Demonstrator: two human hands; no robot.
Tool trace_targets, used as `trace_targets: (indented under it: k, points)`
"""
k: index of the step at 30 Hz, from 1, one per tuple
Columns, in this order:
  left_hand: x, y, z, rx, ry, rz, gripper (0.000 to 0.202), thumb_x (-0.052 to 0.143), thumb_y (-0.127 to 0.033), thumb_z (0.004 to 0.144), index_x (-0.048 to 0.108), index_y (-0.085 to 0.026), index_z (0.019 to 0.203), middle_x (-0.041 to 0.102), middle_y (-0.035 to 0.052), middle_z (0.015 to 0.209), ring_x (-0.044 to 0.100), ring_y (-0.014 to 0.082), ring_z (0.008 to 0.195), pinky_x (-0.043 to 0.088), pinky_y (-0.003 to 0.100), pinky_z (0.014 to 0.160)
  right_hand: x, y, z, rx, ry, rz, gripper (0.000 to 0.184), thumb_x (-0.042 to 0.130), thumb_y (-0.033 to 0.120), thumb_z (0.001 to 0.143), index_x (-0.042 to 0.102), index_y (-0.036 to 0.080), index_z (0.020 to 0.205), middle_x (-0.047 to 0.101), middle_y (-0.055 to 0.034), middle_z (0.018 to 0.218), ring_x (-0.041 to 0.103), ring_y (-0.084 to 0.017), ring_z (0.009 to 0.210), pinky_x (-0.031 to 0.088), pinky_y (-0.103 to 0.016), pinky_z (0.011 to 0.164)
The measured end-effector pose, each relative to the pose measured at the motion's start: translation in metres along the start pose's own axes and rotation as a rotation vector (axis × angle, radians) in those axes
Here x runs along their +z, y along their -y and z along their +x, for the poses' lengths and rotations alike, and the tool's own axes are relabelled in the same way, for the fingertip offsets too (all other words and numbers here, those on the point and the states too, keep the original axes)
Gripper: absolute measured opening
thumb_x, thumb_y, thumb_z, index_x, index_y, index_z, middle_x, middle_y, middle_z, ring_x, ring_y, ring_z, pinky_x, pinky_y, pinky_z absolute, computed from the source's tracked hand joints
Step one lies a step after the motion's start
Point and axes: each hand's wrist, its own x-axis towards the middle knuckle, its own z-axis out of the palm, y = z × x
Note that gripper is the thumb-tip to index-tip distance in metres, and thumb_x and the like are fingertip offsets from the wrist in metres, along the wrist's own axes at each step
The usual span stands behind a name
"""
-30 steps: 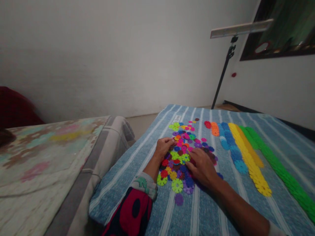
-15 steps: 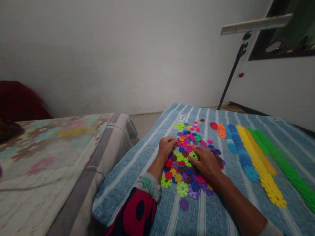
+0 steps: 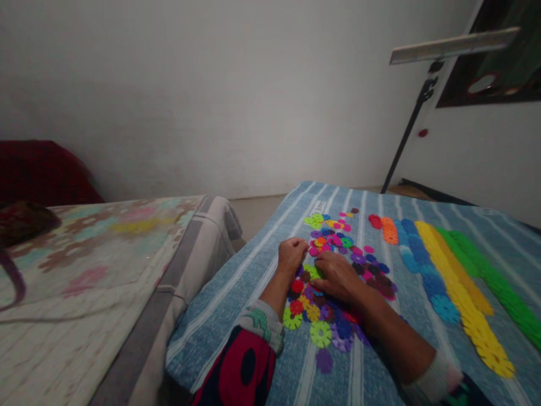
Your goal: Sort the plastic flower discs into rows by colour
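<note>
A heap of small colourful plastic snowflake discs (image 3: 338,282) lies on a blue striped cloth (image 3: 262,265). My left hand (image 3: 291,255) rests curled at the heap's left edge, its fingers closed on something I cannot make out. My right hand (image 3: 338,276) lies on top of the heap, fingers together and pressed on a lime-green disc (image 3: 313,272) close to the left hand. To the right, sorted rows of discs run across the cloth: red and orange (image 3: 389,230), blue (image 3: 422,270), yellow (image 3: 469,304) and green (image 3: 499,282).
A mattress with a faded flower print (image 3: 84,282) lies to the left, with a gap of floor between it and the cloth. A dark stand carrying a light bar (image 3: 452,45) rises at the back right near a dark-framed window (image 3: 494,73). A red object (image 3: 42,169) sits far left.
The view has shifted, so the scene sits further right and lower. My right hand slid left across the heap toward my left hand, which stayed at the heap's left edge.
</note>
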Motion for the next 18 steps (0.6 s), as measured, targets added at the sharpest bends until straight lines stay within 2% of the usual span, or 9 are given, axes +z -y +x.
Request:
trace_targets:
  k: [4,8,13,16,18]
  points:
    - [0.001,0.002,0.001,-0.005,0.003,-0.006,0.022,0.061,-0.034,0.06,0.069,-0.015,0.066,0.058,-0.002,0.055,0.048,0.0105,0.052,0.036,0.023,0.052,-0.008,0.005,0.003,0.025,0.068,-0.016,0.027,0.068,0.038,0.083,0.071,0.014,0.093,0.065,-0.0135,0.11,0.057,-0.027,0.105,0.041,-0.035,0.089]
    - [0.0,0.003,0.002,0.006,0.008,0.013,0.022,0.061,-0.034,0.06,0.069,-0.014,0.066,0.059,-0.0015,0.056,0.048,0.0105,0.053,0.037,0.023,0.053,-0.013,0.012,0.007,0.046,0.102,-0.036,0.028,0.063,0.038,0.084,0.072,0.012,0.089,0.065,-0.0143,0.106,0.059,-0.027,0.1,0.042,-0.035,0.084]
    - [0.0,0.002,0.002,0.016,0.014,0.039,0.022,0.06,-0.035,0.06,0.068,-0.015,0.063,0.059,-0.0013,0.056,0.047,0.0107,0.053,0.037,0.023,0.052,-0.012,0.01,0.005,0.037,0.053,-0.024,0.026,0.062,0.036,0.083,0.07,0.011,0.089,0.066,-0.0141,0.103,0.058,-0.026,0.099,0.041,-0.033,0.084]
    - [0.0,0.001,0.001,0.012,0.015,0.056,0.023,0.06,-0.036,0.06,0.069,-0.015,0.064,0.059,-0.0012,0.056,0.048,0.0112,0.053,0.037,0.023,0.053,-0.014,-0.001,-0.001,0.04,-0.005,-0.026,0.02,0.064,0.03,0.08,0.068,0.013,0.089,0.066,-0.0123,0.103,0.058,-0.025,0.099,0.04,-0.032,0.084]
    - [-0.001,0.0,0.001,0.019,0.016,0.069,0.023,0.06,-0.036,0.06,0.069,-0.015,0.064,0.058,-0.0014,0.055,0.048,0.0112,0.053,0.037,0.023,0.053,-0.019,-0.012,-0.006,0.063,-0.034,-0.019,0.019,0.062,0.032,0.082,0.066,0.014,0.089,0.066,-0.0106,0.099,0.059,-0.023,0.095,0.039,-0.031,0.081]
